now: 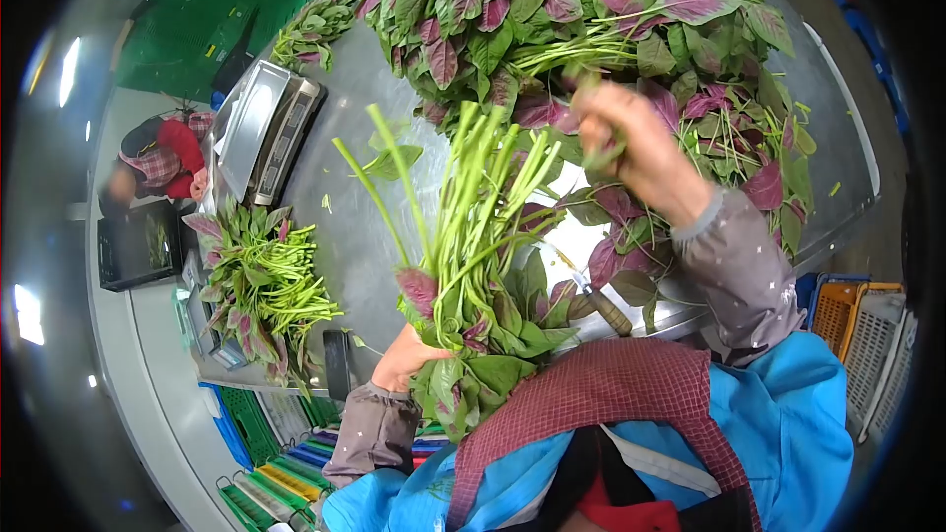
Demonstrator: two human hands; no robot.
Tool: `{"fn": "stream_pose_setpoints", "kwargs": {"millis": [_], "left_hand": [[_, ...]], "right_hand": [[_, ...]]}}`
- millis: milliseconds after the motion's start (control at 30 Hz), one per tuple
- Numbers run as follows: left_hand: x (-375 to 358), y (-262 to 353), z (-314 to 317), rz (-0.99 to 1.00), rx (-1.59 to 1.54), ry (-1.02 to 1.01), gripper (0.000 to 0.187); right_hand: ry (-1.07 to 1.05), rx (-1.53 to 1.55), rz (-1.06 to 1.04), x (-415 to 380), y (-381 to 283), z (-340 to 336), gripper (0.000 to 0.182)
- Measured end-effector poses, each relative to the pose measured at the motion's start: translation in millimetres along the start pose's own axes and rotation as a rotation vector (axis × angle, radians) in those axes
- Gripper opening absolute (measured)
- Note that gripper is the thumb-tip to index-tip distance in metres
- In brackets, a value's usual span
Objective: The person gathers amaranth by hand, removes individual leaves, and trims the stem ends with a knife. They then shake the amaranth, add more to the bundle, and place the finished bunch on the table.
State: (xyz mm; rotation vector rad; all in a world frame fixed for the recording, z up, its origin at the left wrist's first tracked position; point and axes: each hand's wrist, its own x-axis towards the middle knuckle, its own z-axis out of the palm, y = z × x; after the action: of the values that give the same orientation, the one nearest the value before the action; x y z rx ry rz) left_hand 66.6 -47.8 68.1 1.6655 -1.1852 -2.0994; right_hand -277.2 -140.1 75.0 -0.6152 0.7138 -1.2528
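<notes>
My left hand (399, 360) grips a bunch of red-and-green amaranth (463, 227) near its leaves, cut stems pointing away from me. Leaves hide most of those fingers. My right hand (636, 143), blurred by motion, is raised to the right of the bunch. Its fingers are curled, with smeared amaranth greenery in them. A knife with a wooden handle (609, 312) lies near the table edge beside the bunch, partly among leaves. Beyond my hands spreads a large pile of amaranth (552, 10), with loose stems and leaves (734, 138) on the right.
On the metal table (365, 217), a weighing scale (271, 133) stands at the left. Closer on that side lies another amaranth bunch (266, 286). A person in red sleeves (177, 158) is beyond the table, near a black crate (138, 246). Plastic baskets (877, 355) stand at right.
</notes>
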Motion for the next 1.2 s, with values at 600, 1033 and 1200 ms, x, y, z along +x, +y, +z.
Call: {"fn": "stream_pose_setpoints", "kwargs": {"millis": [600, 1033, 1200], "left_hand": [[0.7, -8.0, -18.2, -0.037, -0.189, 0.04, 0.066], [-5.2, 0.4, -15.8, -0.002, -0.259, -0.031, 0.068], [-12.0, 35.9, -5.4, 0.007, -0.078, -0.018, 0.074]], "right_hand": [[0.065, -0.296, 0.208, -31.9, 20.7, -13.9, 0.018], [0.141, 0.173, 0.019, -12.2, 35.3, -5.7, 0.013], [-0.018, -0.613, 0.011, -20.1, -25.7, -82.6, 0.022]]}}
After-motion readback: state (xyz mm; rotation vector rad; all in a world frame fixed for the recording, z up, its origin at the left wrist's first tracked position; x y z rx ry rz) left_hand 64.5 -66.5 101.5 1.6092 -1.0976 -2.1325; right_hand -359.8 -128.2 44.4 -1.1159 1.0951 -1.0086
